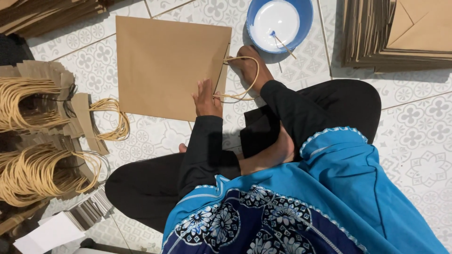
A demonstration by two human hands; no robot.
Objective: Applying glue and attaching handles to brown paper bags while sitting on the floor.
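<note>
Paper bag [165, 63] under left hand [207, 99]

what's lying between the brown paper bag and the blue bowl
In the head view, bare patterned floor tile separates the paper bag from the blue bowl; a foot sits just below that gap.

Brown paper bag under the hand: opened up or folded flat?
Folded flat. The brown paper bag lies as one thin sheet on the tiled floor, its twine handle sticking out sideways; one hand presses its edge.
</note>
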